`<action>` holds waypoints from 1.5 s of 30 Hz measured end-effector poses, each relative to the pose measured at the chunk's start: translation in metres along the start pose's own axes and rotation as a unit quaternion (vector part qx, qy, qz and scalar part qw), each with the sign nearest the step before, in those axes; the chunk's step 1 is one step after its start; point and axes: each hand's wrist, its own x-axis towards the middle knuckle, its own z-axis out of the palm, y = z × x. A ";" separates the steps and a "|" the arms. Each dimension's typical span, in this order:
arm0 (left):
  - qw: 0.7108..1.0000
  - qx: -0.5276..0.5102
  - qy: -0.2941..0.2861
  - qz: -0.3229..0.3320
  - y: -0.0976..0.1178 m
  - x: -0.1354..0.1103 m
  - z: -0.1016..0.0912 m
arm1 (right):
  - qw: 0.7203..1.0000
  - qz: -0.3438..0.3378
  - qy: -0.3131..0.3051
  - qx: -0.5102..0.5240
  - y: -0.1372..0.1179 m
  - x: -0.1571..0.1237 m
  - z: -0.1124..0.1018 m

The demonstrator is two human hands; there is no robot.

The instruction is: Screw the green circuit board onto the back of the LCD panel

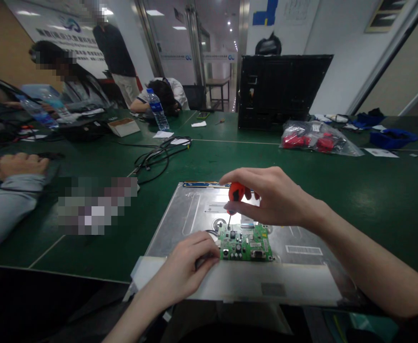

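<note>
"Where's the circuit board point(245, 242)?"
"On a metal panel point(178, 209) at the bench's point(383, 200) near edge."
"And around it?"
"The right hand point(275, 196) pinches an orange screwdriver point(236, 191) over its far-left corner; the left hand point(189, 262) curls at its left edge, grip unclear."

The right hand's point(278, 195) fingers partly cover the orange screwdriver point(236, 189); its tip over the green circuit board point(246, 243) is too small to make out. Print on the barcode label point(303, 250) is illegible. A co-worker's sleeve point(5, 214) leaves the left edge; beside it, a pixelated patch point(97, 207) obscures the counter point(209, 162).
</note>
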 end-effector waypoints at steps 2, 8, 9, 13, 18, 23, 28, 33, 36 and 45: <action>1.000 0.005 0.001 -0.002 0.000 0.000 0.000 | 1.000 -0.008 -0.002 0.006 0.000 0.000 0.000; 1.000 0.023 0.007 -0.003 -0.001 0.000 0.001 | 0.999 -0.025 0.000 0.048 -0.001 0.002 0.001; 1.000 0.027 0.008 -0.001 -0.001 0.000 0.002 | 0.998 -0.025 -0.003 0.058 -0.002 0.002 0.000; 0.999 0.038 0.012 0.007 0.000 0.000 0.002 | 0.995 -0.015 -0.024 0.093 -0.005 0.003 0.000; 0.999 0.040 0.013 0.009 0.000 -0.001 0.002 | 0.987 -0.006 -0.080 0.137 -0.008 0.003 0.004; 0.999 0.048 0.017 0.013 0.000 -0.001 0.003 | 0.982 -0.021 -0.086 0.166 -0.008 0.004 0.007; 0.998 0.053 0.017 0.011 0.004 0.000 0.002 | 0.983 -0.041 -0.077 0.161 -0.007 0.004 0.008; 0.998 0.055 0.023 0.010 0.007 -0.001 0.002 | 0.984 -0.062 -0.070 0.151 -0.010 0.004 0.009; 0.998 0.054 0.022 0.010 0.007 -0.001 0.002 | 0.985 -0.065 -0.069 0.142 -0.012 0.004 0.009; 0.998 0.057 0.032 0.010 0.005 -0.001 0.002 | 0.988 -0.073 -0.072 0.117 -0.014 0.003 0.012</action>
